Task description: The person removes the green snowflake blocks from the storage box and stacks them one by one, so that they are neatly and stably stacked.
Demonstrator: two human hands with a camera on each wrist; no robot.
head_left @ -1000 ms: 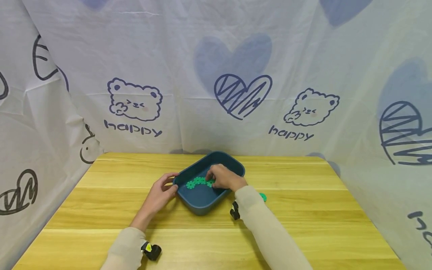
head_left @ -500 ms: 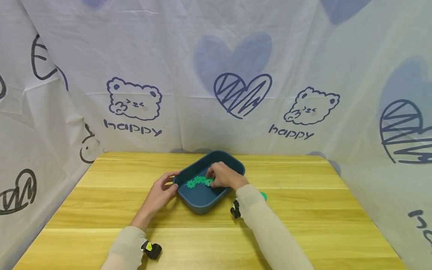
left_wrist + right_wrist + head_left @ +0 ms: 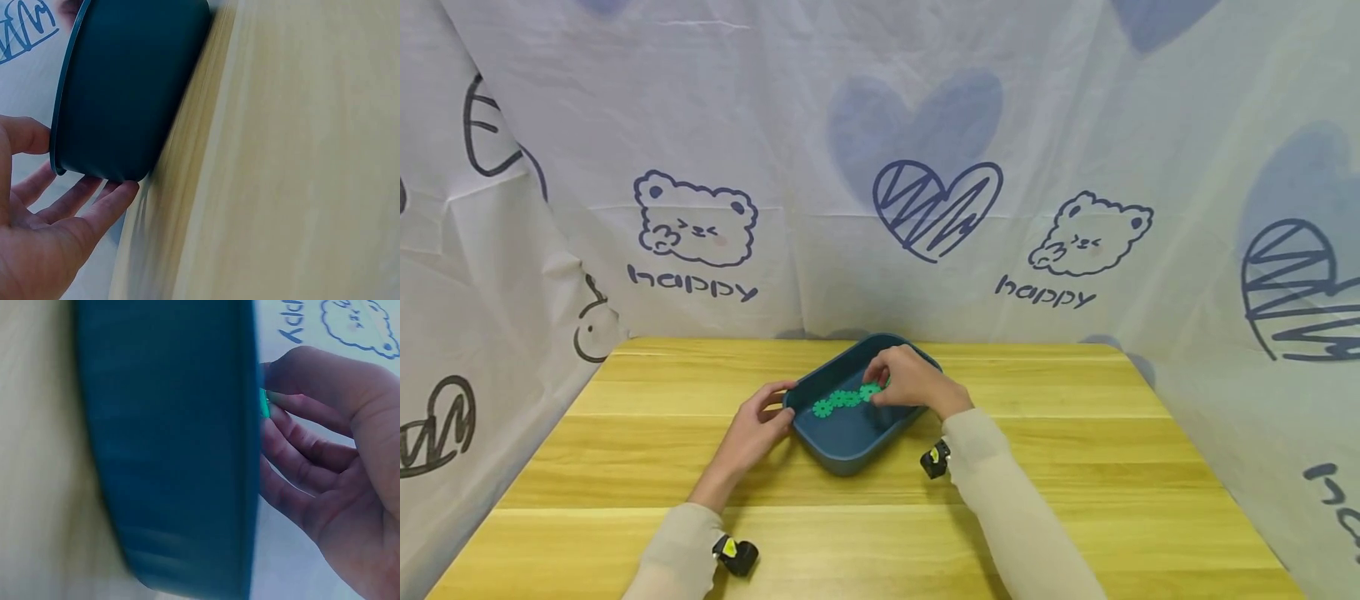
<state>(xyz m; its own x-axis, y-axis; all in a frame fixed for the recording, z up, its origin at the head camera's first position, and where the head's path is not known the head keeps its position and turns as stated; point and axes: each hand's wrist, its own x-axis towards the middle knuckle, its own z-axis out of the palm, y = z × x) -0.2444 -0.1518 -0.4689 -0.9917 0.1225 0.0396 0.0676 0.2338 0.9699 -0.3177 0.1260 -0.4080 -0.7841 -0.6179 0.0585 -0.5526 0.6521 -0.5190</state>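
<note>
Head view: we are pinching a green disc (image 3: 868, 392) under our right hand (image 3: 913, 382) and, ideally bracing firmly, gripping the blue box (image 3: 847, 431) with our left hand (image 3: 760, 422).

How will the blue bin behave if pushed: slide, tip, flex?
Likely slides rather than tips: the bin sits flat on the table and looks wider than tall. Probably fairly stiff, as its wall shows no dent where the left hand touches it. Unlikely to roll: its base looks broad and flat-sided, though the underside is hidden.
</note>
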